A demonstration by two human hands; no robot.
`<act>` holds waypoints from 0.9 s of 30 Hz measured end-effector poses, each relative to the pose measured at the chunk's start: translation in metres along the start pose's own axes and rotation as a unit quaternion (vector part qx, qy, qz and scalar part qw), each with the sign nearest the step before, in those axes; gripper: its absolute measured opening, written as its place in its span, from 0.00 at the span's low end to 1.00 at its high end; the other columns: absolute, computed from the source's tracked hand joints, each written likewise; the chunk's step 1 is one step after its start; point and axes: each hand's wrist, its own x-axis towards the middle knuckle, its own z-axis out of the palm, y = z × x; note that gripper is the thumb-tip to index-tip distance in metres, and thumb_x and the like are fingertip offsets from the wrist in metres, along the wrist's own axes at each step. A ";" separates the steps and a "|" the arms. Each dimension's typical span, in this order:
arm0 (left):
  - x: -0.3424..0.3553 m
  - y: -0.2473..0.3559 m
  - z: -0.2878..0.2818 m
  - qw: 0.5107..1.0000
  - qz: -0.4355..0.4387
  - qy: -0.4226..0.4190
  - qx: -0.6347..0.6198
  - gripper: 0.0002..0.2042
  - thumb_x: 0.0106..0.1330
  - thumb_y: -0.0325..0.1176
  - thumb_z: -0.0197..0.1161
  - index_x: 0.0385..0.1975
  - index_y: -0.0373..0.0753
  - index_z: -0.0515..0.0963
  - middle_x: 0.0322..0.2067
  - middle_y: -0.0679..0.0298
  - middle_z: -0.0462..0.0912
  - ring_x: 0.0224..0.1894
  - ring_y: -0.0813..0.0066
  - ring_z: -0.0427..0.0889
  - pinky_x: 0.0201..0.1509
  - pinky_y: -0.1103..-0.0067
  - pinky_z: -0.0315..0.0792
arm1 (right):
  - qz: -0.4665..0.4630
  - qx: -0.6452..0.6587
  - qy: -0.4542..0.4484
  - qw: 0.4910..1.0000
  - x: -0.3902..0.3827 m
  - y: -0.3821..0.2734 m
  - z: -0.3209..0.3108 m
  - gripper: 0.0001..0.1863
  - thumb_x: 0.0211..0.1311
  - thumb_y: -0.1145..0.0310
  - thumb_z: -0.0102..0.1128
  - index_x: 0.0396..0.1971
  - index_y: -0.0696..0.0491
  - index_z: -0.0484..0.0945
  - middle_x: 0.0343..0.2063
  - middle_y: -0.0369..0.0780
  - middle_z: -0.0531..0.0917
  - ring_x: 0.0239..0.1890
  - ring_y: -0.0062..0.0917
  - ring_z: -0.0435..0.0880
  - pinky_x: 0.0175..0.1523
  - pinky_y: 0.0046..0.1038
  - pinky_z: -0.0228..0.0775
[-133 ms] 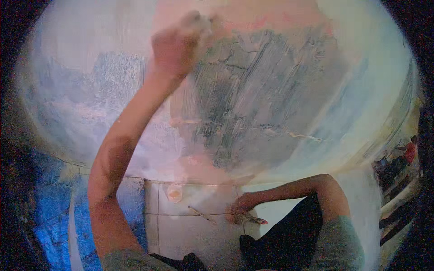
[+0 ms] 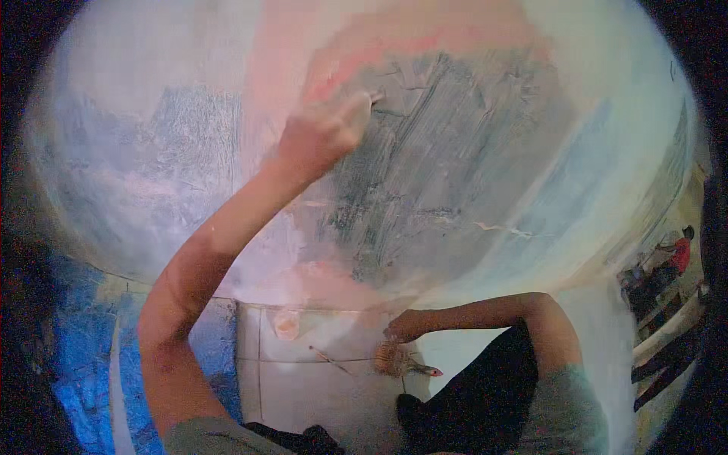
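Note:
My left hand is raised to the large painted surface, closed on something small and pale that I cannot make out, at the border between pink paint and grey streaked strokes. My right hand is low at right of centre, beside a wide bristled brush whose red-tipped handle points right; its fingers are too dark and hidden to read. A small pale round container and a thin stick-like brush lie on pale tiles nearby.
A blue sheet covers the lower left. Pale tiles lie below the painted surface, near my dark-clad legs. At the far right, a person in red is seen beside some long pale bars.
My left hand has moved down and to the right across the paint. My right hand has shifted slightly up, showing more of the wide brush below it. The view has shifted slightly.

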 end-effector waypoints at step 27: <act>0.021 -0.018 0.007 0.986 -0.141 0.062 -0.069 0.11 0.55 0.43 0.63 0.25 0.42 0.76 0.23 0.60 0.78 0.21 0.61 0.78 0.24 0.70 0.70 | -0.319 0.228 -0.033 0.919 0.019 0.001 0.042 0.17 0.62 0.65 0.48 0.50 0.46 0.73 0.51 0.38 0.76 0.47 0.31 0.77 0.49 0.33 0.67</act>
